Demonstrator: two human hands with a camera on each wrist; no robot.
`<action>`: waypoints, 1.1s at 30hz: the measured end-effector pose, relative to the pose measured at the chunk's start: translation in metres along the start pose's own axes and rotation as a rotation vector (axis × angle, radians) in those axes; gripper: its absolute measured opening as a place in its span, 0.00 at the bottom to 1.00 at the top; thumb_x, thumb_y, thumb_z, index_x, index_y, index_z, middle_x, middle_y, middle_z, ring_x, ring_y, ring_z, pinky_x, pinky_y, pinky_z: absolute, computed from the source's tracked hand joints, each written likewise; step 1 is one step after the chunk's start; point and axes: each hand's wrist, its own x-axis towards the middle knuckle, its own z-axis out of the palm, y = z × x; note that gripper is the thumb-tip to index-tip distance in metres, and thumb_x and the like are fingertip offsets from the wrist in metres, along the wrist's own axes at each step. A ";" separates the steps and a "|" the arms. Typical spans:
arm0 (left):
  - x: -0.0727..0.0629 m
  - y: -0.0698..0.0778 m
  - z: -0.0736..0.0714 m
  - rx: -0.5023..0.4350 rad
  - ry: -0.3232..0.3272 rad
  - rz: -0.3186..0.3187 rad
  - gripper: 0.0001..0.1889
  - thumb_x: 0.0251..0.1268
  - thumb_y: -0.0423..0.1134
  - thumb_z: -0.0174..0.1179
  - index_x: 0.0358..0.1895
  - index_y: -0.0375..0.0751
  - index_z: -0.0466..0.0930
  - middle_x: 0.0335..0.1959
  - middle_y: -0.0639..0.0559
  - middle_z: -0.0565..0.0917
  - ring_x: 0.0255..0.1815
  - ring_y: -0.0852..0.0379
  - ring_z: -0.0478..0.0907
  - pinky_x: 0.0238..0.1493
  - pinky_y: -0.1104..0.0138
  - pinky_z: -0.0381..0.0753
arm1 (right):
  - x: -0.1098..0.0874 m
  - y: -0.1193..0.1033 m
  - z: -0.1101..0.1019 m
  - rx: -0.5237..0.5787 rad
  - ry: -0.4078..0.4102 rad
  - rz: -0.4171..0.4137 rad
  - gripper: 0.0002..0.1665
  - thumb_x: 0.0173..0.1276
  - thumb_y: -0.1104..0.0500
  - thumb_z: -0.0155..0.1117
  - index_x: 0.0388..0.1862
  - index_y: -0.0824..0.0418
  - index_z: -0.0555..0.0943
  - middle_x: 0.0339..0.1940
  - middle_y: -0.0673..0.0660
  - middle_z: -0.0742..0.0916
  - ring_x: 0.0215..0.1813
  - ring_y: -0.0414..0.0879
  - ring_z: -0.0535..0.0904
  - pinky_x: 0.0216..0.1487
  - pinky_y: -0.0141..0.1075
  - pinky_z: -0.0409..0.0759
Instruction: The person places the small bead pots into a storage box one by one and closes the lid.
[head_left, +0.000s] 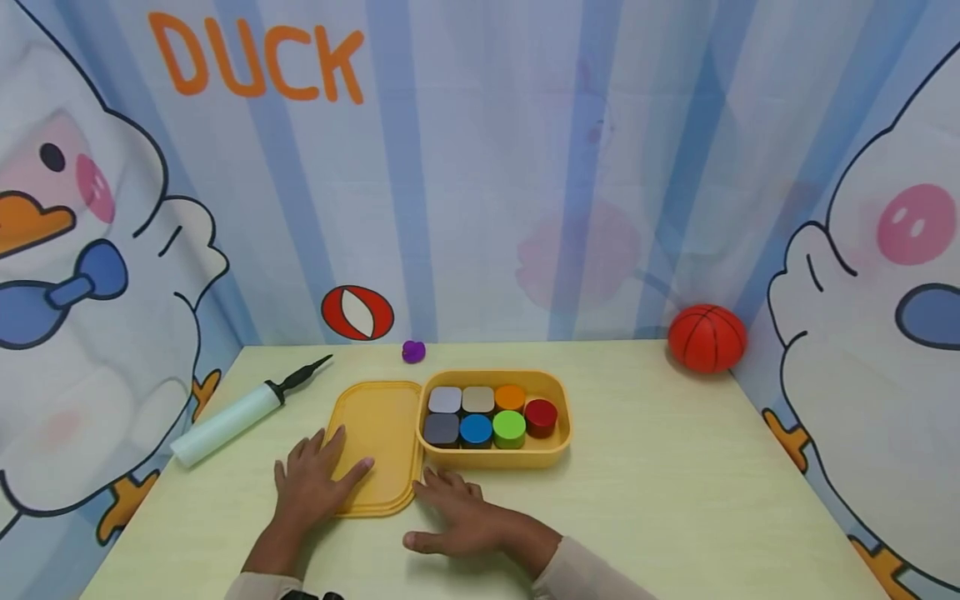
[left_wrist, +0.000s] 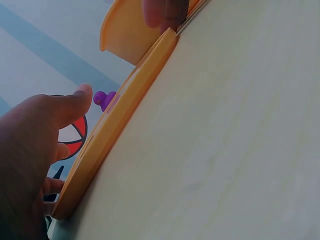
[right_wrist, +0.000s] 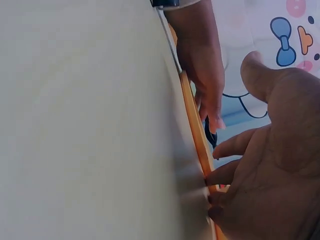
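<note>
A flat yellow lid [head_left: 386,442] lies on the table beside a yellow box [head_left: 495,458]. My left hand [head_left: 309,487] rests at the lid's left edge, fingers spread and thumb over its surface. At the lid's lower right corner, near the box, is my right hand [head_left: 465,523], with its fingers extended and its thumb apart; the right wrist view has its fingertips [right_wrist: 220,175] against a yellow edge. Inside the box sit several small blocks, round and square, among them a red one [head_left: 541,417], a green one [head_left: 509,428] and a blue one [head_left: 476,430].
A pale green hand pump [head_left: 232,423] with a black nozzle lies at the left. A small purple duck [head_left: 413,352] stands at the back, and a red basketball [head_left: 707,338] at the back right. A duck-print curtain [head_left: 480,167] encloses the table [head_left: 675,500].
</note>
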 end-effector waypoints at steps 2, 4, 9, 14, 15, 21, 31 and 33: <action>0.001 -0.001 0.000 -0.002 -0.001 0.008 0.47 0.78 0.71 0.55 0.87 0.42 0.62 0.85 0.26 0.63 0.84 0.19 0.58 0.77 0.15 0.46 | 0.003 0.000 0.003 -0.024 0.003 -0.006 0.51 0.80 0.31 0.61 0.92 0.47 0.57 0.95 0.54 0.53 0.95 0.60 0.43 0.87 0.62 0.52; 0.001 -0.002 0.001 -0.007 -0.008 0.010 0.47 0.78 0.71 0.55 0.86 0.41 0.63 0.85 0.25 0.62 0.84 0.19 0.57 0.77 0.15 0.45 | 0.004 0.000 0.005 -0.036 0.003 -0.013 0.50 0.81 0.31 0.60 0.92 0.47 0.56 0.95 0.54 0.52 0.95 0.60 0.42 0.87 0.62 0.51; 0.003 -0.002 0.001 -0.041 -0.014 -0.018 0.47 0.77 0.71 0.56 0.86 0.41 0.63 0.85 0.26 0.61 0.85 0.19 0.54 0.78 0.15 0.42 | 0.005 0.002 0.007 -0.028 -0.010 -0.024 0.50 0.81 0.30 0.59 0.93 0.44 0.55 0.95 0.53 0.51 0.95 0.59 0.39 0.89 0.65 0.48; 0.005 -0.001 -0.002 -0.096 0.016 -0.038 0.46 0.77 0.70 0.57 0.84 0.38 0.66 0.85 0.26 0.61 0.85 0.21 0.55 0.79 0.16 0.42 | 0.007 0.001 0.007 -0.014 -0.019 -0.046 0.51 0.80 0.29 0.59 0.93 0.44 0.55 0.95 0.52 0.51 0.96 0.59 0.35 0.89 0.68 0.46; 0.006 -0.001 -0.003 -0.107 0.018 -0.043 0.46 0.78 0.69 0.57 0.84 0.38 0.66 0.85 0.26 0.61 0.85 0.21 0.55 0.79 0.16 0.42 | 0.007 0.000 0.007 -0.010 -0.020 -0.048 0.51 0.80 0.29 0.59 0.93 0.44 0.55 0.95 0.52 0.51 0.96 0.59 0.35 0.89 0.68 0.46; 0.002 -0.004 -0.007 -0.245 0.113 -0.063 0.42 0.81 0.61 0.60 0.83 0.33 0.67 0.86 0.25 0.59 0.86 0.22 0.58 0.81 0.20 0.48 | 0.008 -0.002 0.010 0.045 -0.031 -0.065 0.51 0.80 0.30 0.61 0.92 0.42 0.55 0.96 0.49 0.48 0.96 0.59 0.35 0.89 0.70 0.45; -0.004 0.009 -0.031 -0.433 0.457 0.058 0.32 0.69 0.40 0.76 0.74 0.33 0.80 0.83 0.32 0.71 0.83 0.26 0.67 0.80 0.34 0.69 | 0.010 -0.003 0.006 0.161 0.011 -0.173 0.52 0.81 0.31 0.61 0.93 0.44 0.53 0.96 0.49 0.42 0.96 0.57 0.40 0.90 0.67 0.51; -0.005 0.012 -0.035 -0.448 0.517 0.089 0.32 0.65 0.37 0.78 0.72 0.35 0.82 0.82 0.33 0.73 0.82 0.27 0.69 0.82 0.48 0.73 | 0.009 -0.004 0.004 0.220 0.007 -0.173 0.51 0.81 0.33 0.63 0.93 0.43 0.54 0.96 0.49 0.42 0.96 0.56 0.41 0.91 0.64 0.52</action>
